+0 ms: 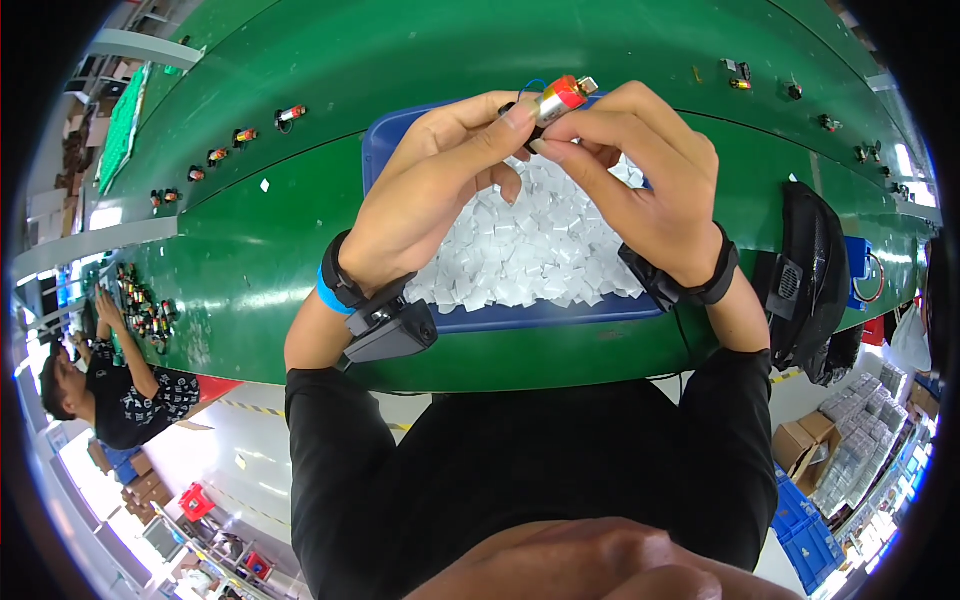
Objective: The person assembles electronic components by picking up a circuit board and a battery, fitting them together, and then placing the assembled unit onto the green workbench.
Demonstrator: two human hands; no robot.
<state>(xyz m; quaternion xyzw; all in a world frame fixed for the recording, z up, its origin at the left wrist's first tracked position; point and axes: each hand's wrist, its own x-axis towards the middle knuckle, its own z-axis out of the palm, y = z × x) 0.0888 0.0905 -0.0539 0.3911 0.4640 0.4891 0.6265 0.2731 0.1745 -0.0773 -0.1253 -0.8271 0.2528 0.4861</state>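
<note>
Above a blue tray (540,318), both my hands hold one small silver cylinder with a red-and-yellow band (562,98). It has a metal connector-like tip and a thin blue wire looping at its side. My left hand (430,180) pinches it between thumb and fingers, near a black part at its lower end. The fingertips of my right hand (645,175) close against the cylinder and that black part, partly hiding it. Many small white pieces (525,245), square and flat, fill the tray below. Each wrist wears a black strap with a device.
Similar small cylinders (290,115) stand in a row on the green table (270,240) at left; more small parts (738,76) lie at far right. A black bag (808,275) rests right of the tray. At far left, a co-worker (125,385) reaches toward a cluster of parts.
</note>
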